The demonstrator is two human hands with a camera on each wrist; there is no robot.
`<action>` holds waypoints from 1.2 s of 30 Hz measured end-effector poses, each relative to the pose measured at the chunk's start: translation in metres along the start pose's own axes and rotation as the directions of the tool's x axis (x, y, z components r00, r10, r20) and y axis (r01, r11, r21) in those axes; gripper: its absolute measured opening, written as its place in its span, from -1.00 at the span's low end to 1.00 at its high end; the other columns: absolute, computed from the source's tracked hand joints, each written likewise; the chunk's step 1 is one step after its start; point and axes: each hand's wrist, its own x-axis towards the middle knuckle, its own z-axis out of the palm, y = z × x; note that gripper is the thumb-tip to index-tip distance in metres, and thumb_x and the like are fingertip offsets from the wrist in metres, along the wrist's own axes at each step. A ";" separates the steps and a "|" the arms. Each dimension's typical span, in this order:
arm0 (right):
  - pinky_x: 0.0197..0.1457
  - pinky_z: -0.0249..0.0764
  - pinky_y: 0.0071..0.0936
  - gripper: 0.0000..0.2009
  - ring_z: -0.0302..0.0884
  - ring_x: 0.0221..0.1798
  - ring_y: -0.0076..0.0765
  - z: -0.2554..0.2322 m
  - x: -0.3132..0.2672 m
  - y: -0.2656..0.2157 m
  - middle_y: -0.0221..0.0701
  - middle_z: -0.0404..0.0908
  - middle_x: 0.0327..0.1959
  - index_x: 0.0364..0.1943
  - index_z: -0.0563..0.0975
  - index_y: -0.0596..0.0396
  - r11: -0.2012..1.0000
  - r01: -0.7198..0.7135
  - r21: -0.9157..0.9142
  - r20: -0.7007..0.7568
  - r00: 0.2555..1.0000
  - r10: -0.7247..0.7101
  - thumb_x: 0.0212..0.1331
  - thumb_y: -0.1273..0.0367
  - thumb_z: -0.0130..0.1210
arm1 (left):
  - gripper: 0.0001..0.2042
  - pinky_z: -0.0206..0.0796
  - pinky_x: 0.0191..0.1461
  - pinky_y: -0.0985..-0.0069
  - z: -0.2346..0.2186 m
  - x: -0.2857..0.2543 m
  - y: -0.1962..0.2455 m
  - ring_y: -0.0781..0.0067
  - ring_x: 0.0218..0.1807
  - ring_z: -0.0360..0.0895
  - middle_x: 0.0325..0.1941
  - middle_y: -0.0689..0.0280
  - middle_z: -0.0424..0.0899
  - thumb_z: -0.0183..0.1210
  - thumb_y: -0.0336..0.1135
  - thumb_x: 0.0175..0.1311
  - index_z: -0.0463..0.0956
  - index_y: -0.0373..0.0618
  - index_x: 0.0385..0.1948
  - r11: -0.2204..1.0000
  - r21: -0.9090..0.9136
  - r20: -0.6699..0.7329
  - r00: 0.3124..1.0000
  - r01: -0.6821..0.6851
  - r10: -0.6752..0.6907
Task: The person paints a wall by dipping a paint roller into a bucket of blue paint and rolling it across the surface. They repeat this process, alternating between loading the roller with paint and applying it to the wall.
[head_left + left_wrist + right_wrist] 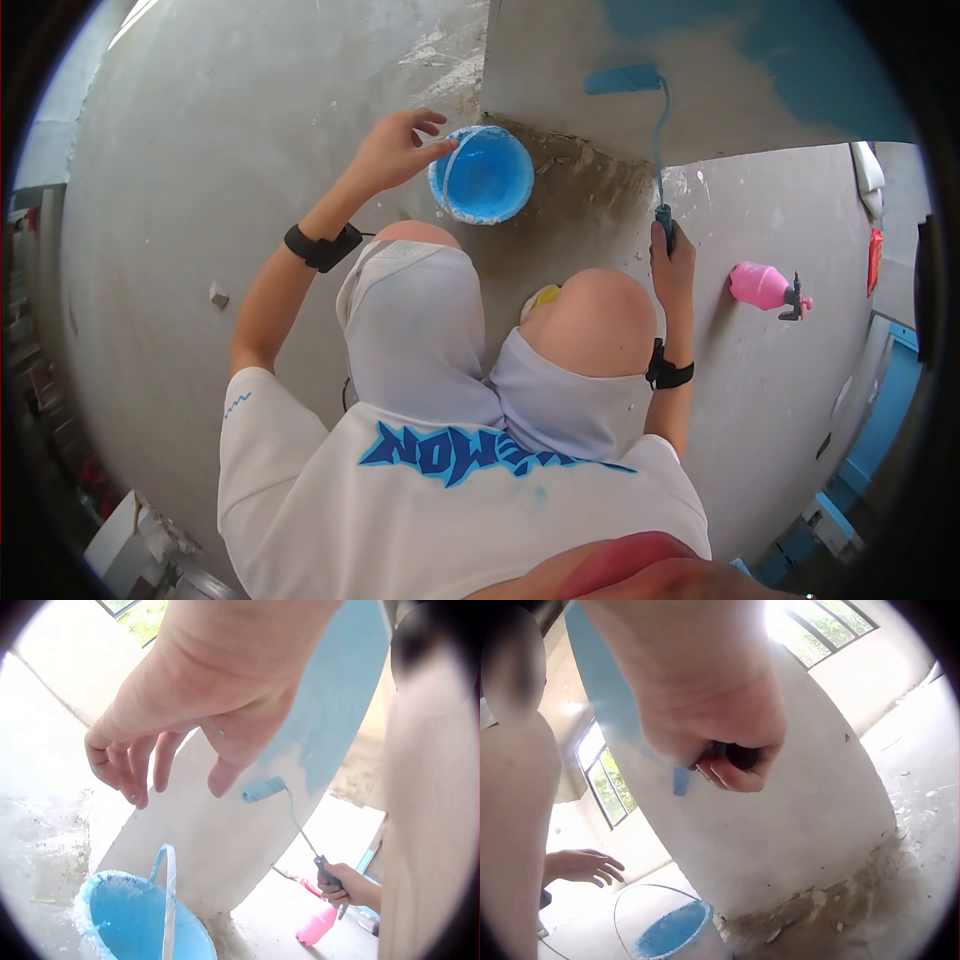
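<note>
My left hand (428, 137) hovers with loosely curled fingers just over the raised wire handle (169, 889) of a blue paint bucket (485, 176), holding nothing. The bucket (131, 919) stands on the concrete floor at the foot of a grey wall (560, 60) partly painted blue. My right hand (671, 256) grips the dark handle (741, 757) of a paint roller. Its blue roller head (622, 79) lies against the wall beside the painted patch. I squat with both bare knees between my arms.
A pink spray bottle (762, 286) lies on the floor to the right of my right hand. A yellow object (543, 296) peeks out between my knees. Rough, crumbly mortar runs along the wall base (590, 180). Windows (821, 622) show in the right wrist view.
</note>
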 end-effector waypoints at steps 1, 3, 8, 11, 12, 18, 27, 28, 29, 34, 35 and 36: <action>-0.49 0.19 -0.32 -0.62 0.17 -0.59 -0.42 -0.002 -0.005 -0.003 -0.35 0.30 -0.68 -0.43 0.43 0.25 1.000 -0.011 -0.006 0.012 1.000 0.011 0.39 0.17 0.04 | -0.59 0.49 -0.14 0.35 0.005 -0.003 0.002 0.29 -0.23 0.65 -0.11 0.13 0.73 0.32 -0.12 0.17 0.63 -0.16 -0.01 0.999 -0.024 0.047 0.998 0.035 -0.034; -0.48 0.22 -0.33 -0.61 0.19 -0.60 -0.46 -0.010 -0.014 -0.015 -0.39 0.30 -0.68 -0.45 0.42 0.24 0.985 -0.171 -0.023 0.267 0.948 0.170 0.37 0.15 0.07 | -0.58 0.49 -0.11 0.32 0.019 -0.010 -0.006 0.23 -0.24 0.66 -0.14 0.10 0.74 0.35 -0.08 0.13 0.67 -0.19 -0.06 0.995 -0.055 0.108 0.991 0.087 -0.081; -0.46 0.28 -0.32 -0.57 0.32 -0.61 -0.42 0.002 -0.008 -0.041 -0.31 0.40 -0.67 -0.48 0.45 0.27 0.976 -0.102 -0.190 0.441 0.880 0.178 0.32 0.12 0.12 | -0.69 0.40 -0.31 0.44 0.035 -0.010 -0.025 0.40 -0.46 0.57 -0.34 0.12 0.74 0.38 -0.11 0.10 0.75 -0.18 -0.32 0.995 0.007 0.011 0.995 0.095 -0.095; -0.43 0.34 -0.29 -0.56 0.40 -0.61 -0.32 0.024 0.006 -0.042 -0.22 0.48 -0.65 -0.48 0.46 0.29 0.977 -0.028 -0.211 0.507 0.852 0.134 0.30 0.11 0.15 | -0.70 0.41 -0.27 0.38 0.039 -0.013 -0.027 0.31 -0.43 0.59 -0.35 0.10 0.73 0.39 -0.11 0.08 0.76 -0.18 -0.33 0.992 -0.009 -0.050 0.991 0.122 -0.123; -0.41 0.37 -0.27 -0.55 0.44 -0.61 -0.26 0.033 0.012 -0.040 -0.17 0.52 -0.63 -0.48 0.47 0.30 0.975 0.019 -0.221 0.542 0.834 0.107 0.28 0.11 0.16 | -0.70 0.41 -0.27 0.38 0.040 -0.015 -0.028 0.31 -0.43 0.59 -0.35 0.10 0.73 0.39 -0.11 0.08 0.76 -0.18 -0.33 0.992 -0.005 -0.042 0.991 0.125 -0.125; -0.49 0.42 -0.35 -0.55 0.54 -0.63 -0.34 0.081 0.054 -0.054 -0.25 0.52 -0.70 -0.52 0.51 0.31 0.957 0.166 -0.239 0.633 0.774 0.024 0.24 0.11 0.21 | -0.71 0.40 -0.13 0.30 0.041 -0.019 -0.028 0.15 -0.24 0.63 -0.28 0.09 0.72 0.38 -0.12 0.08 0.76 -0.16 -0.32 0.993 0.032 -0.060 0.992 0.117 -0.115; -0.37 0.53 -0.18 -0.51 0.61 -0.59 -0.08 0.138 0.095 -0.045 -0.14 0.57 -0.70 -0.60 0.54 0.31 0.909 0.263 -0.324 0.631 0.776 0.001 0.23 0.09 0.20 | -0.73 0.39 -0.15 0.24 0.046 -0.018 -0.033 0.08 -0.26 0.60 -0.31 0.05 0.67 0.39 -0.13 0.02 0.76 -0.15 -0.38 0.991 0.005 -0.088 0.987 0.135 -0.134; -0.37 0.53 -0.18 -0.51 0.61 -0.59 -0.08 0.141 0.090 -0.042 -0.14 0.57 -0.70 -0.60 0.54 0.31 0.909 0.262 -0.324 0.629 0.777 0.001 0.23 0.09 0.20 | -0.72 0.38 -0.13 0.25 0.047 -0.019 -0.035 0.10 -0.24 0.60 -0.28 0.06 0.68 0.39 -0.13 0.05 0.76 -0.16 -0.35 0.992 0.033 -0.105 0.987 0.125 -0.121; -0.34 0.55 -0.16 -0.51 0.61 -0.56 -0.03 0.145 0.080 -0.034 -0.11 0.58 -0.68 -0.59 0.54 0.31 0.882 0.332 -0.334 0.532 0.839 -0.115 0.24 0.09 0.19 | -0.72 0.38 -0.12 0.26 0.049 -0.019 -0.037 0.12 -0.22 0.60 -0.25 0.06 0.69 0.39 -0.14 0.08 0.76 -0.17 -0.33 0.991 0.060 -0.122 0.987 0.116 -0.108; -0.30 0.55 -0.11 -0.50 0.61 -0.51 0.07 0.130 0.043 -0.055 -0.04 0.58 -0.64 -0.58 0.54 0.31 0.850 0.398 -0.346 0.346 0.896 -0.279 0.25 0.07 0.17 | -0.74 0.39 -0.05 0.30 0.046 -0.022 -0.033 0.10 -0.18 0.61 -0.25 0.07 0.69 0.37 -0.16 0.07 0.75 -0.18 -0.35 0.982 0.077 -0.151 0.976 0.170 -0.157; -0.31 0.54 -0.12 -0.51 0.61 -0.51 0.06 0.120 0.043 -0.067 -0.05 0.58 -0.65 -0.58 0.54 0.31 0.869 0.343 -0.357 0.401 0.896 -0.189 0.25 0.07 0.18 | -0.74 0.39 -0.03 0.31 0.045 -0.025 -0.029 0.10 -0.17 0.62 -0.26 0.07 0.69 0.37 -0.17 0.07 0.75 -0.18 -0.35 0.976 0.041 -0.130 0.970 0.214 -0.207; -0.32 0.54 -0.12 -0.51 0.61 -0.52 0.05 0.111 0.044 -0.079 -0.06 0.58 -0.65 -0.57 0.54 0.31 0.883 0.288 -0.371 0.452 0.887 -0.099 0.24 0.08 0.18 | -0.74 0.39 -0.03 0.31 0.046 -0.026 -0.031 0.10 -0.17 0.62 -0.26 0.07 0.69 0.37 -0.17 0.07 0.75 -0.18 -0.35 0.975 0.045 -0.122 0.970 0.216 -0.209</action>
